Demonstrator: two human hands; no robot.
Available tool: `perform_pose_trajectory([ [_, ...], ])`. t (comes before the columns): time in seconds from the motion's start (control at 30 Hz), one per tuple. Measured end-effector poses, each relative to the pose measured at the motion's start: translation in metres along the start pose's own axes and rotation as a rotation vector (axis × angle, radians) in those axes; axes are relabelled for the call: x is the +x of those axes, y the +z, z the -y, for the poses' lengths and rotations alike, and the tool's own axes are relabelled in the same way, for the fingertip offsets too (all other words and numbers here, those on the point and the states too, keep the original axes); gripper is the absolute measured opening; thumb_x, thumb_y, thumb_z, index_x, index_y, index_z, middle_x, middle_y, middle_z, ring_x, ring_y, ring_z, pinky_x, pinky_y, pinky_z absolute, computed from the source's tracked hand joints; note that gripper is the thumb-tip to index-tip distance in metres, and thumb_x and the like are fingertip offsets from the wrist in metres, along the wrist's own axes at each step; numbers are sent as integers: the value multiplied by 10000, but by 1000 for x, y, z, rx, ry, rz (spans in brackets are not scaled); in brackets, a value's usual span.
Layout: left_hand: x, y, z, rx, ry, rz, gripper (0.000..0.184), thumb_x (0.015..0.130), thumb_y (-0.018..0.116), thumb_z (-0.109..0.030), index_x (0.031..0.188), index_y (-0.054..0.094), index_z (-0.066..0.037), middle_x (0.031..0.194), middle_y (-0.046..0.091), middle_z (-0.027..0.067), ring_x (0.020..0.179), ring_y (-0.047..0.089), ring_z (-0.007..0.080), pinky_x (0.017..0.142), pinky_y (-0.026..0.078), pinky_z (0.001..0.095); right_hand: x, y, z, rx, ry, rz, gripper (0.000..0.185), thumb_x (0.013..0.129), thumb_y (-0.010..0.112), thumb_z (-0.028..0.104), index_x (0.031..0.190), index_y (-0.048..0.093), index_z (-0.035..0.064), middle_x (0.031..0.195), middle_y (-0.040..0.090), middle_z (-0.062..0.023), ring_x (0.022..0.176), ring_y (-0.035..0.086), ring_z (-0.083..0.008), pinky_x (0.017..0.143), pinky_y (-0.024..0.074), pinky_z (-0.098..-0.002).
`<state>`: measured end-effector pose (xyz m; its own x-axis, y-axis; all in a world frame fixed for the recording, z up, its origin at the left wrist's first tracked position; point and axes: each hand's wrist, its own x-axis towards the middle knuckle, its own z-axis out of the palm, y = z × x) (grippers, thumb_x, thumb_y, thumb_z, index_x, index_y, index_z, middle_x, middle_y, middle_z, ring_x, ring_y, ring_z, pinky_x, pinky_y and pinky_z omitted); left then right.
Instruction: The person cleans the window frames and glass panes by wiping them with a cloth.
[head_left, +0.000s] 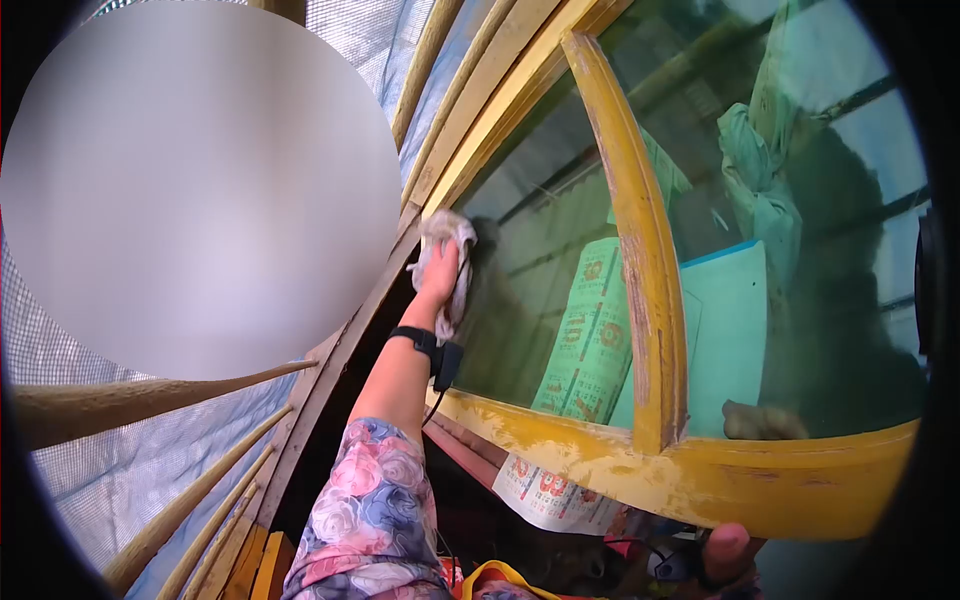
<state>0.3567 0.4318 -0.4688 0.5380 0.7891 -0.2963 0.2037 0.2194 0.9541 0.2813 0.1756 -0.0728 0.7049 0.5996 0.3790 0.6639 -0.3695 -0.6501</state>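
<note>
My left hand [438,272] presses a crumpled whitish cloth [463,235] against the left edge of a glass pane [520,290], beside the yellow window frame [655,270]. A black strap with a small dark device circles that wrist. At the lower right, my right hand [727,548] shows mainly as a thumb under the frame's bottom rail. Fingertips seen through the glass lie just above that rail, so the hand appears wrapped round it. Paint on the frame is worn and patchy.
Printed calendar-like paper [585,335] and a pale sheet [728,320] show through the glass. A knotted cloth [755,165] appears higher up. Wooden poles [160,400] and bluish mesh sheeting [120,480] stand at the left. A blurred disc covers the upper left.
</note>
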Motion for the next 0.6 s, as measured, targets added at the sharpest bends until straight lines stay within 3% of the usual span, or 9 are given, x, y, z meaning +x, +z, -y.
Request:
perform_pose_trajectory([
  [0.03,-7,3,28,50,-61,49,705,823,267,-547,1307,234,-36,1274,348,271,1165,345,415,967,281,399,-1,5,4,-10,37,-56,1013,599,587,684,1181,294,-92,1006,479,-171,911,466,-206,798,387,-317],
  [0.1,-49,-9,20,88,-159,160,730,824,269,-562,1326,181,-40,1248,379,278,1171,353,401,965,284,385,0,4,6,-9,84,-104,1025,583,586,700,1170,311,-95,996,480,-163,886,469,-198,779,392,-304],
  [0.13,-59,0,35,40,-63,84,722,825,279,-562,1318,207,-38,1202,426,281,1133,394,413,950,302,389,1,-4,4,-65,113,-50,1025,564,596,703,1153,341,-95,991,481,-156,866,472,-192,770,397,-297],
  [0.2,-97,-11,-7,-142,-69,195,611,849,369,-457,1282,300,-31,1189,456,249,1140,403,382,955,301,359,4,-12,9,-124,146,-4,1024,546,607,707,1136,370,-96,985,483,-148,845,476,-185,761,402,-290],
  [0.23,-104,-5,-17,-299,154,173,550,850,432,-364,1266,326,-21,1209,439,234,1155,387,363,969,281,359,6,-13,10,-135,160,11,1017,548,608,703,1134,372,-95,990,482,-150,851,475,-187,765,402,-291],
  [0.3,-119,-10,-80,-135,486,124,518,841,468,-319,1241,356,-9,1257,384,218,1191,314,348,1005,215,369,7,-8,8,-132,172,36,1003,553,610,695,1130,378,-92,998,480,-153,861,475,-189,773,400,-293],
  [0.37,-114,-10,-118,-83,557,64,539,840,478,-338,1242,355,1,1255,387,218,1201,293,360,1011,194,390,7,-4,7,-130,177,42,989,558,612,688,1126,383,-89,1006,478,-156,872,474,-192,781,398,-295],
  [0.47,-79,9,-71,-133,225,-93,618,850,426,-441,1252,346,21,1254,393,223,1186,341,349,1002,226,372,4,-5,8,-135,172,45,968,565,616,676,1121,390,-84,1019,475,-161,887,473,-195,793,396,-298],
  [0.6,-78,10,26,65,-230,0,636,865,296,-476,1267,337,16,1274,364,254,1196,341,366,991,263,366,4,-9,18,-153,202,49,940,574,620,661,1113,401,-78,1036,471,-168,909,472,-200,809,392,-301],
])
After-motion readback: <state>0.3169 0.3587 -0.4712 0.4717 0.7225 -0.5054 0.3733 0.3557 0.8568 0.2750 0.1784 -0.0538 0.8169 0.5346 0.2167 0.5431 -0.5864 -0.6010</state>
